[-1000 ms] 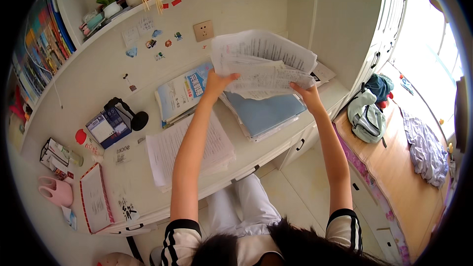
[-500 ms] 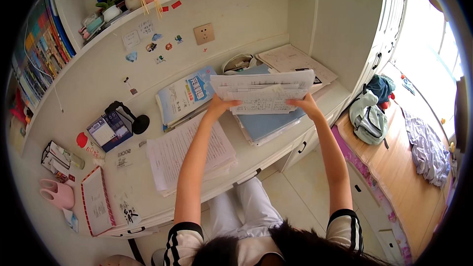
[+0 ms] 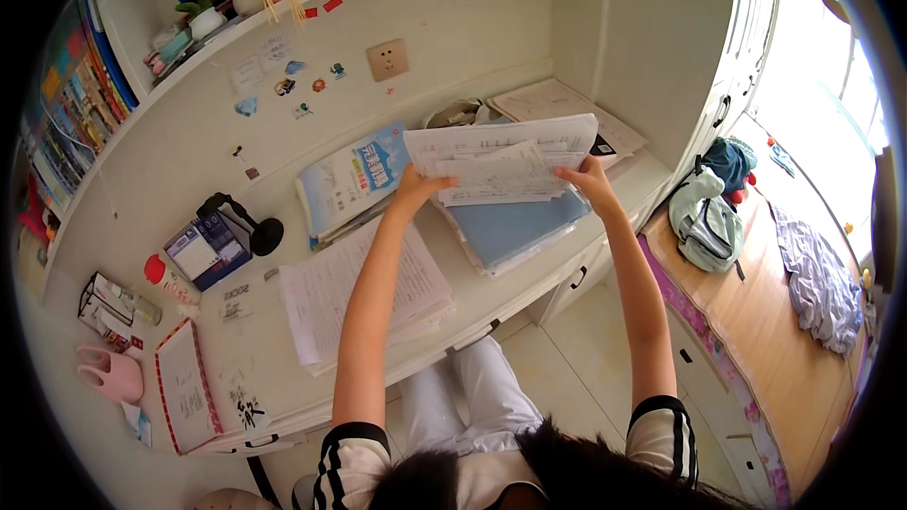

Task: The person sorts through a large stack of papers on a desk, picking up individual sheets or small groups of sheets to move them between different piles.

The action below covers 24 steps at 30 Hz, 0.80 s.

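Papers (image 3: 501,178) are held up, tilted, above the blue folder (image 3: 520,234), the left hand (image 3: 416,193) pinching their left edge and the right hand (image 3: 591,185) their right edge. Another stack (image 3: 378,283) lies flat on the desk (image 3: 261,345) to the folder's left, with books (image 3: 342,185) just behind it toward the wall (image 3: 453,57).

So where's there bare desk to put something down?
A bare patch of white desktop lies between the red-edged white rectangular board and the flat white paper stack. It's crowded farther right: the left hand and right hand hold a white paper bundle near the flat blue folder.
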Available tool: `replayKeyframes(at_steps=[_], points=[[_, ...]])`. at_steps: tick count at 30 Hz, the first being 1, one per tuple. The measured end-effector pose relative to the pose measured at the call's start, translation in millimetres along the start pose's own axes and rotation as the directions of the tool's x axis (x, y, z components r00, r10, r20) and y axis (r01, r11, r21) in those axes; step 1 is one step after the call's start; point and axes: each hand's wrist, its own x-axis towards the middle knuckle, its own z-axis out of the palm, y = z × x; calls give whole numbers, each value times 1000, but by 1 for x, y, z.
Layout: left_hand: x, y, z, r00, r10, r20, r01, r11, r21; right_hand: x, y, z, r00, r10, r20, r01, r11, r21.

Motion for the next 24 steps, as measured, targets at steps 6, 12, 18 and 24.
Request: replayKeyframes(at_steps=[6, 12, 18, 24], points=[[9, -29, -1, 997, 48, -61, -41, 993, 108, 2, 9, 13, 995, 52, -79, -54, 998, -13], [6, -22, -4, 998, 54, -14, -53, 997, 63, -3, -57, 46, 730, -593, -340, 391, 770, -504], [9, -33, -9, 998, 54, -32, -53, 997, 52, 17, -86, 67, 830, -531, 173, 519, 620, -588], [9, -30, -2, 1000, -4, -4, 4, 999, 46, 27, -83, 60, 837, -514, 188, 514, 619, -593]])
